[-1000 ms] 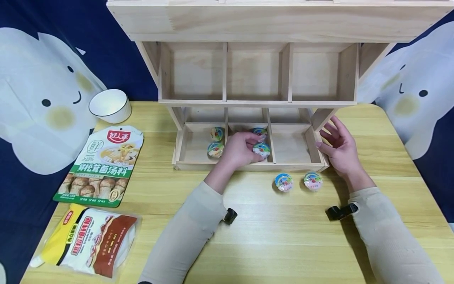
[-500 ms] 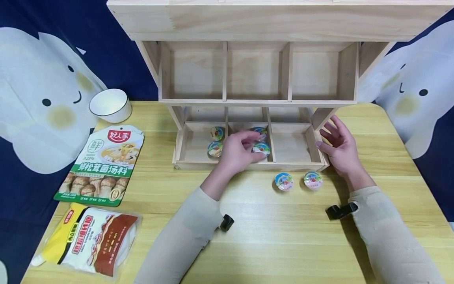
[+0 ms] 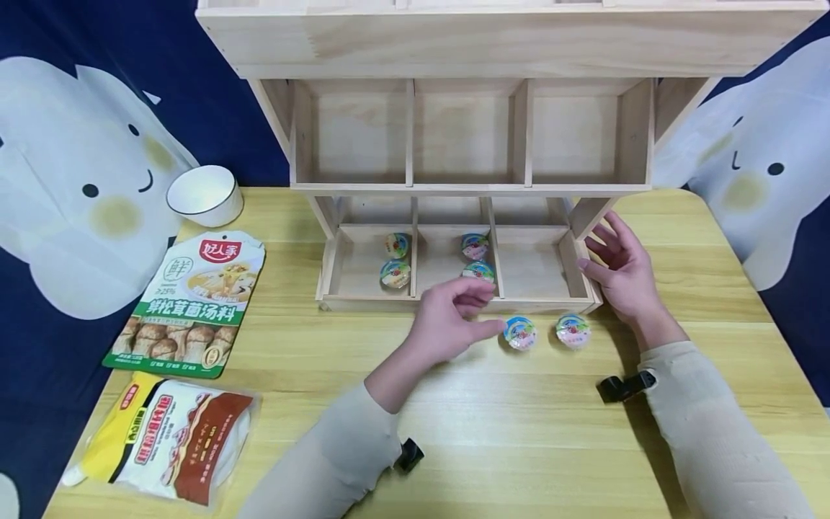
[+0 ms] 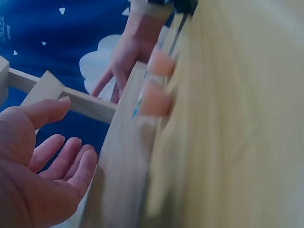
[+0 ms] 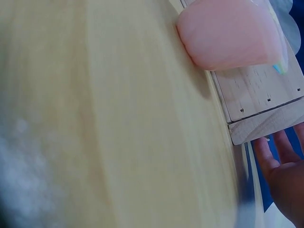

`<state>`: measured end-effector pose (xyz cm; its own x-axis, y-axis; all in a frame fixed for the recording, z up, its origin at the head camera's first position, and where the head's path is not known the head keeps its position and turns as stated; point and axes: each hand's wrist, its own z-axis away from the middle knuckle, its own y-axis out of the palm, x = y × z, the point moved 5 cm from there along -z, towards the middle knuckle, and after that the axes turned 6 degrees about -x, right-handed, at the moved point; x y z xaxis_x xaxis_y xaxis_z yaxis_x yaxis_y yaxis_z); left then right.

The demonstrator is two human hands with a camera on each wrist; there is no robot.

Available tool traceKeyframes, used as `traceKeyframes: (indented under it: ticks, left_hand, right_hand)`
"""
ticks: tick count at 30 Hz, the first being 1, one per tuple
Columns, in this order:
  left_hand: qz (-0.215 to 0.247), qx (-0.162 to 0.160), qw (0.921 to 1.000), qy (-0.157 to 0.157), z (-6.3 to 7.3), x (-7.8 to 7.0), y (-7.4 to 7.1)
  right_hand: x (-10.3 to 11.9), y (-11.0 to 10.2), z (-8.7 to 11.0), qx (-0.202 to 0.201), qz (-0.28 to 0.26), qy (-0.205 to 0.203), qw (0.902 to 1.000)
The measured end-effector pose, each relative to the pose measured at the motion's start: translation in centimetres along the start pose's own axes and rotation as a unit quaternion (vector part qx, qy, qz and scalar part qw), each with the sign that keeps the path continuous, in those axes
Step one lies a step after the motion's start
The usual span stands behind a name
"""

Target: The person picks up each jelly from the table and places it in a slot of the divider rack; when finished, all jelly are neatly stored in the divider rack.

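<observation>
My left hand (image 3: 450, 321) is just in front of the lower tray, fingers loosely bent and holding nothing. Its thumb tip reaches the left of two jelly cups (image 3: 520, 333) on the table in the head view. The other foil-lidded jelly cup (image 3: 573, 331) stands to its right; the right wrist view shows a pink jelly cup (image 5: 228, 35) close up. Two jelly cups (image 3: 475, 246) sit in the tray's middle compartment and two more jelly cups (image 3: 395, 274) in the left one. My right hand (image 3: 622, 277) touches the outer right side of the tray with relaxed fingers.
The wooden shelf (image 3: 506, 45) rises at the back, with a three-part upper tray (image 3: 470, 190) overhanging the lower tray (image 3: 363, 304). On the left stand a white bowl (image 3: 206, 194), a green-and-white mushroom seasoning pouch (image 3: 188, 303) and a yellow, white and brown bag (image 3: 165, 440).
My left hand has let go of the jelly cup in the middle compartment and moved out, forward and right, towards the cups on the table. My right hand has stayed put.
</observation>
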<state>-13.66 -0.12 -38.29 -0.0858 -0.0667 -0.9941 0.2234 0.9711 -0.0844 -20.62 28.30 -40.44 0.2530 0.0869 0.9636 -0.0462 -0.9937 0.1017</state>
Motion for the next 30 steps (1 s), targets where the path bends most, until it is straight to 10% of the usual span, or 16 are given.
traceKeyframes:
  ticks: [15,30]
  left_hand:
    - [0.006,-0.001,0.9958,-0.092,1.9,3.1,2.5]
    - [-0.049,0.019,0.9955,-0.079,1.4,3.8,5.3]
  right_hand:
    - [-0.2,-0.2,0.1,0.003,0.0,0.0,1.0]
    - [-0.3,-0.2,0.0,0.002,-0.018,0.001,0.9998]
